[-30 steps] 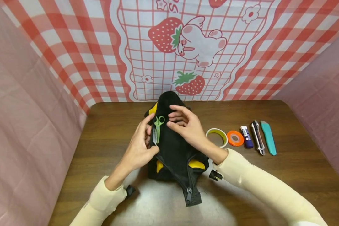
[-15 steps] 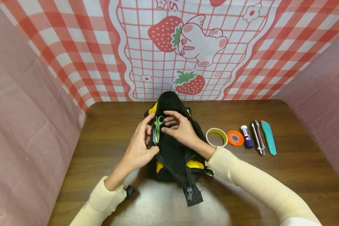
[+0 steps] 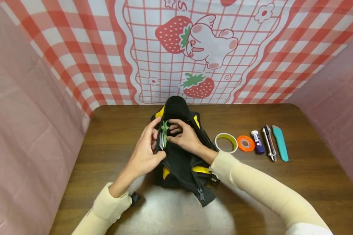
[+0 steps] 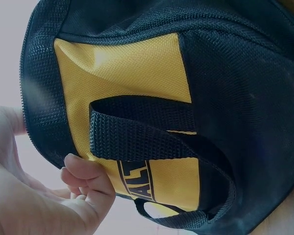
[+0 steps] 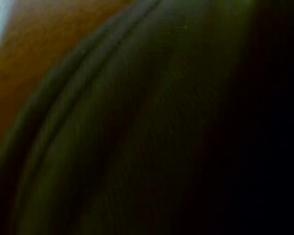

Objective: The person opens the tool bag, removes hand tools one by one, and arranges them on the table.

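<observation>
A black and yellow zippered bag (image 3: 180, 166) lies on the table with its mouth spread. My left hand (image 3: 144, 150) grips the left edge of its opening, thumb on the near side. In the left wrist view, the fingers of that hand (image 4: 88, 188) curl at the bag's yellow panel (image 4: 161, 63), beside a black strap loop. Green scissors (image 3: 164, 133) stand against the inner left wall, handles toward the back. My right hand (image 3: 185, 135) reaches into the opening, thumb and forefinger spread apart, fingertips right at the scissors. The right wrist view shows mostly dark, blurred bag fabric (image 5: 112, 122).
Right of the bag lie a roll of tape (image 3: 226, 143), an orange tape roll (image 3: 245, 144), a glue stick (image 3: 258, 142), a silver and black utility knife (image 3: 269, 143) and a teal cutter (image 3: 280, 143). A checked cloth (image 3: 100, 65) hangs behind the table.
My right hand has moved left and deeper into the opening, up to the scissors, which now look narrower. The bag's zipper end has swung slightly right. My left hand has stayed put.
</observation>
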A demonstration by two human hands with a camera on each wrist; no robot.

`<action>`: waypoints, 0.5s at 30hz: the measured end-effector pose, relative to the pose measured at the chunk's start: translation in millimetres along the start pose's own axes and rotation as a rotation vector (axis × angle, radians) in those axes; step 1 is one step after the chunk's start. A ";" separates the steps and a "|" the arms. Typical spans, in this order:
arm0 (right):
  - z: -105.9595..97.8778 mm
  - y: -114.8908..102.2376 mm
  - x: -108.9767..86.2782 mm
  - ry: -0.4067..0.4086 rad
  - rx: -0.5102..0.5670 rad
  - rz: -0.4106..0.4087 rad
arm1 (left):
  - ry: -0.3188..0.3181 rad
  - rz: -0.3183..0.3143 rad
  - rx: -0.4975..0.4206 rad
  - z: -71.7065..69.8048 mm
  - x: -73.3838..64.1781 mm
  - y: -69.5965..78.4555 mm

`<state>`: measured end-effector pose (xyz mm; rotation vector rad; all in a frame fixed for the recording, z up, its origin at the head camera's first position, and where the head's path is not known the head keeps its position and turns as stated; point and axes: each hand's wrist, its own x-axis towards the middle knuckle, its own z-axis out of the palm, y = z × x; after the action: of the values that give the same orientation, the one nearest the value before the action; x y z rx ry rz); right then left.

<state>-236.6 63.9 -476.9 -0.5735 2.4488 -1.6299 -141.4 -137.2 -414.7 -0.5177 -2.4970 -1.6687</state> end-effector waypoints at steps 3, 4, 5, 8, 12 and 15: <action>3.8 6.4 3.6 -0.023 -0.011 0.009 | -0.003 0.001 0.003 0.0 0.1 0.1; 4.9 8.0 4.8 -0.031 -0.013 0.014 | -0.002 0.003 0.003 0.0 0.1 0.1; 5.8 9.1 5.8 -0.035 -0.015 0.017 | -0.002 0.003 0.004 0.1 0.0 0.1; 8.2 12.0 8.2 -0.040 -0.022 0.032 | 0.000 0.004 0.004 0.1 -0.1 0.3; 10.8 15.6 9.8 -0.049 -0.073 0.046 | 0.001 0.006 0.000 0.5 0.0 0.6; 12.2 17.6 10.4 -0.063 -0.129 0.044 | -0.001 0.004 -0.003 1.3 0.0 0.5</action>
<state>-246.3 55.4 -496.9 -0.5743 2.5155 -1.4231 -141.1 -135.8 -414.8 -0.5233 -2.4930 -1.6722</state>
